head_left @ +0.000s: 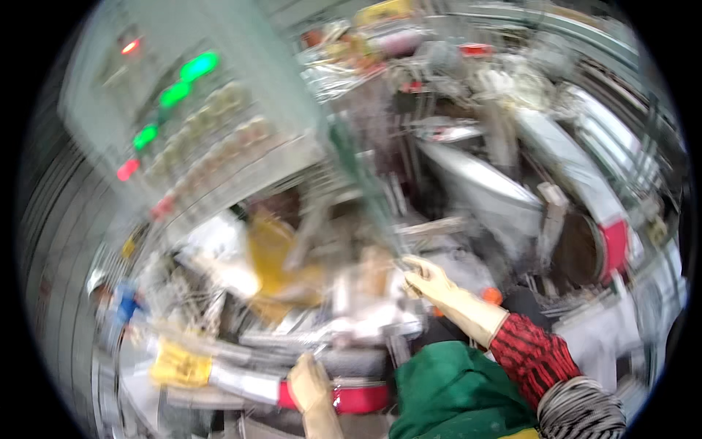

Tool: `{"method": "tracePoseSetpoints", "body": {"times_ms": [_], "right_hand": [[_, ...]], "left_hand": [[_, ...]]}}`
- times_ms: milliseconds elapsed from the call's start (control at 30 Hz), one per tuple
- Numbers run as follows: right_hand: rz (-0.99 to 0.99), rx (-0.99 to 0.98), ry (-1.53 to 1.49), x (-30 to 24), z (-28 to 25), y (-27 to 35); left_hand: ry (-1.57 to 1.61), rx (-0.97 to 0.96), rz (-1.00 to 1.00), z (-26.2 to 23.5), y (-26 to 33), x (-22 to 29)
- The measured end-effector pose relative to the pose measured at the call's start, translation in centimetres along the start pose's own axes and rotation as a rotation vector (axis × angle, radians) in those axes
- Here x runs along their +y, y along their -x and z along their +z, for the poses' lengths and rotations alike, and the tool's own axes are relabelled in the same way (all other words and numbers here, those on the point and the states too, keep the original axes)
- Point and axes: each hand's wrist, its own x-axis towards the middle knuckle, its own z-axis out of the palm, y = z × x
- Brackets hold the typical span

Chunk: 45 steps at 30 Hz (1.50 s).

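Note:
Motion smears the whole picture. My right hand [428,282], in a cream glove, reaches forward near the middle of the head view. Its thumb and fingers look slightly bent and apart, with nothing visible between them. The fingertips appear close to the lower end of a dark green upright edge [358,164]; whether they touch it is unclear. My left hand [311,388], in a matching glove, is low in the view by a red and white rail [365,397]. Its fingers are too blurred to read. Mixed scrap and wrapping [292,271] lie beyond both hands.
A pale control cabinet [212,146] with green and red lights looms at the upper left. Another white rail with a red end [614,249] stands at the right. Piled debris [504,80] lies at the back. A person in blue [126,304] is at the far left.

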Motion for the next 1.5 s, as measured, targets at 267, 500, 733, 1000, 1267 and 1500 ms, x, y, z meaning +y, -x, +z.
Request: {"method": "tracePoseSetpoints", "body": {"times_ms": [267, 500, 733, 1000, 1267, 1500], "right_hand": [[-0.497, -0.334, 0.906, 7.9, 17.4, 8.7], [-0.765, -0.490, 1.044, 8.6, 14.7, 10.7], [-0.668, -0.248, 0.932, 8.7, 13.5, 10.5], [-0.505, -0.171, 0.891, 14.5, 10.1, 9.6], [-0.539, -0.012, 0.842, 13.0, 10.8, 9.2], [-0.227, -0.110, 0.629, 13.0, 11.3, 9.0]], "left_hand": [[0.126, 0.169, 0.066, -1.4, 0.0, 0.4], [0.103, 0.259, 0.125, -1.1, 0.3, 1.0], [0.043, 0.181, 0.117, -0.5, 0.8, 1.6], [0.209, -0.105, 0.141, -1.1, -1.3, -1.1], [0.266, 0.013, 0.535, -0.7, -2.8, -3.6], [0.274, -0.084, 0.461, -2.3, -3.2, -2.2]]}}
